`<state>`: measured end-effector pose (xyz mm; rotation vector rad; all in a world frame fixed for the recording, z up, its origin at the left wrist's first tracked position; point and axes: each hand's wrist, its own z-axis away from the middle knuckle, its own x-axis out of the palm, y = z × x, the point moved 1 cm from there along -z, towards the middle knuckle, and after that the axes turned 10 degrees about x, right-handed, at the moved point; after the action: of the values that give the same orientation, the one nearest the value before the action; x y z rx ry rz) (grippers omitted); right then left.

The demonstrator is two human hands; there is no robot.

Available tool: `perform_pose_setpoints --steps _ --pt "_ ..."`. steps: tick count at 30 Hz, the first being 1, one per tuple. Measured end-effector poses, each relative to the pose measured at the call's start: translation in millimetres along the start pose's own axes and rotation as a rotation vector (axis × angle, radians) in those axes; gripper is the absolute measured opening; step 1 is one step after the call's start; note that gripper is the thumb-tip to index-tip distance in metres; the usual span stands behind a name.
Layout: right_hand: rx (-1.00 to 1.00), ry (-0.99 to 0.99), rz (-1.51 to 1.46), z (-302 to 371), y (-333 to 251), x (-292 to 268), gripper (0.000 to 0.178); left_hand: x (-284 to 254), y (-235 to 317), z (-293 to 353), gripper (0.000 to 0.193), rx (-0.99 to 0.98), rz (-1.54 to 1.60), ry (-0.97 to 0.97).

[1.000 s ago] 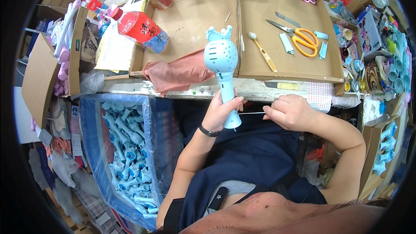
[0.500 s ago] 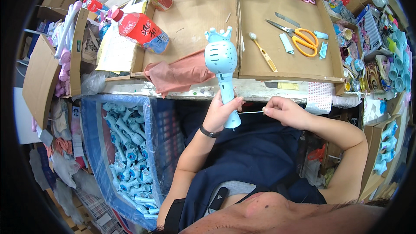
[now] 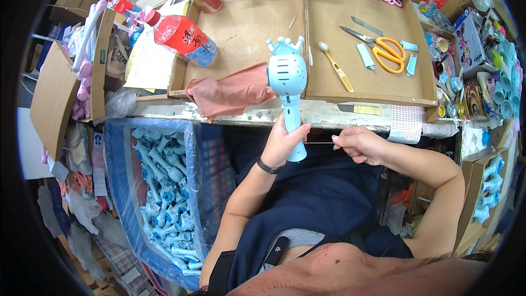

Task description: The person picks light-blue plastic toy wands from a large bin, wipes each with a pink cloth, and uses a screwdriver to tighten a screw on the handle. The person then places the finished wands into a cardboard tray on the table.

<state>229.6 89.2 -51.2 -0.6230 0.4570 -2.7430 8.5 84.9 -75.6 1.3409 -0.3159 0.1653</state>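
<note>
A light-blue plastic toy wand [image 3: 288, 73] with a round slotted head and a crown on top stands nearly upright in front of me. My left hand [image 3: 285, 138] is wrapped round its handle, below the head. From the lower handle a thin pale strand [image 3: 320, 142] runs straight to the right; I cannot tell whether it is a cord or a stiff rod. Its far end is pinched between thumb and forefinger of my right hand [image 3: 359, 145], whose other fingers are loosely curled. A salmon-coloured cloth [image 3: 230, 90] lies left of the wand's head, at the tray's near edge.
A divided cardboard tray [image 3: 263, 38] holds orange-handled scissors [image 3: 389, 53], a yellow toothbrush [image 3: 336, 67] and light-blue pieces. A red-labelled bottle [image 3: 181, 38] lies at its left. Below left, a blue-framed bin [image 3: 118, 186] is full of light-blue wand parts [image 3: 170, 208].
The wand has turned about its long axis and shifted slightly right with my left hand. My right hand's lower fingers have loosened, its pinch kept. The whole view has shifted a little.
</note>
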Motion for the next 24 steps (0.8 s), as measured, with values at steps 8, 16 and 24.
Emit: perform_pose_setpoints --steps 8,16,24 --pt "-0.807 0.356 0.852 14.8 0.1 8.0 0.026 -5.8 -5.1 0.4 0.024 0.029 0.118 -0.073" --pt "-1.161 0.489 1.242 12.6 5.5 1.7 0.020 -4.7 -6.9 3.8 0.051 0.052 0.177 -0.079" --pt "-0.418 0.195 0.440 -0.4 8.9 1.5 0.025 -4.6 -10.9 4.9 0.044 0.075 0.152 -0.064"
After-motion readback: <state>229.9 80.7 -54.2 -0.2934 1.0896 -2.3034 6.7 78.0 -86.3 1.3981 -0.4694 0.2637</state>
